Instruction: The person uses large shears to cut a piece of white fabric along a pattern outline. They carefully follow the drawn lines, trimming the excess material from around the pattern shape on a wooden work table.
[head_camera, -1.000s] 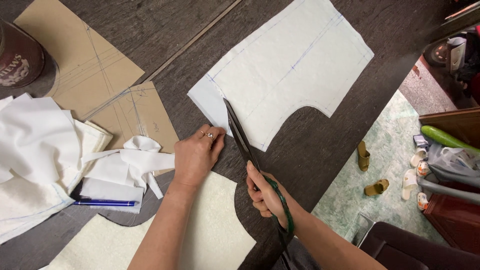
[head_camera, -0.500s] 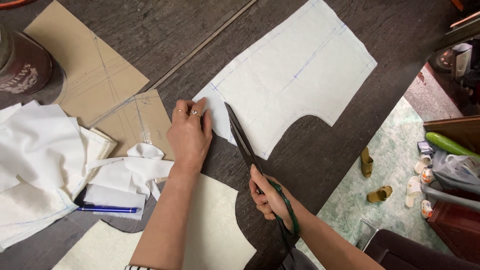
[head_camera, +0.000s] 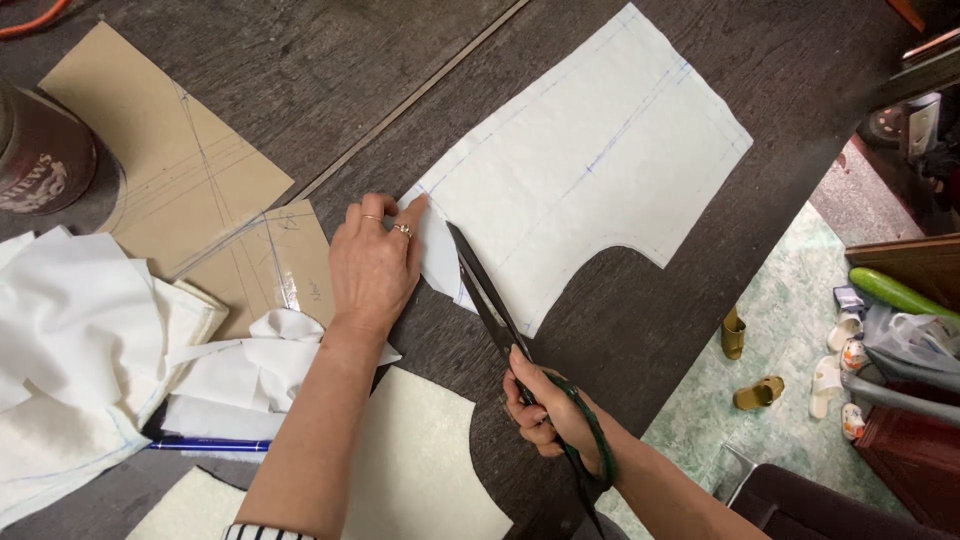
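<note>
A white fabric piece (head_camera: 590, 170) marked with blue lines lies flat on the dark wooden table (head_camera: 330, 80). My left hand (head_camera: 375, 265), with rings on two fingers, presses down on the fabric's near-left corner. My right hand (head_camera: 550, 410) grips the green handles of long dark scissors (head_camera: 485, 290). Their blades point up and left along the fabric's left edge, right beside my left hand.
Brown cardboard patterns (head_camera: 170, 170) lie at the left. White cloth scraps (head_camera: 90, 340) are heaped at the lower left beside a blue pen (head_camera: 205, 446). A dark red tin (head_camera: 40, 150) stands at the far left. Sandals (head_camera: 758, 392) lie on the floor past the table's right edge.
My left hand has slid up and right from the scraps onto the fabric's corner. The scissors have kept their place along the fabric's left edge.
</note>
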